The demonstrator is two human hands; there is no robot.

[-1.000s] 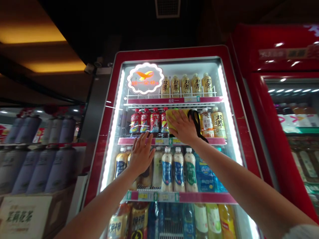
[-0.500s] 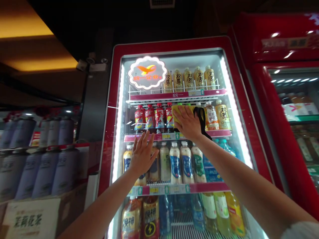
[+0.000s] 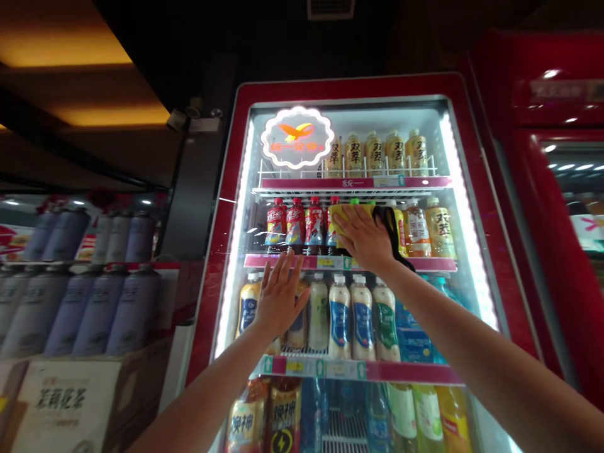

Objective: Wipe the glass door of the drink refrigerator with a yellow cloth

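"How's the right grip?"
"The right hand (image 3: 365, 238) lies flat, fingers apart, over a yellow cloth (image 3: 369, 210) pressed to the glass door (image 3: 377, 116); a black band (image 3: 391, 229) loops beside it."
"And the left?"
"The left hand (image 3: 282, 296) is raised lower down, fingers spread; I can't tell if it touches the glass."
"What's behind the door?"
"Red-capped bottles (image 3: 296, 223) left of the cloth, and white-capped bottles (image 3: 339, 318) on the shelf below."
"Further out?"
"The cooler's red frame (image 3: 349, 87), a second red cooler (image 3: 533, 189) to the right, and a carton (image 3: 66, 402) at lower left."
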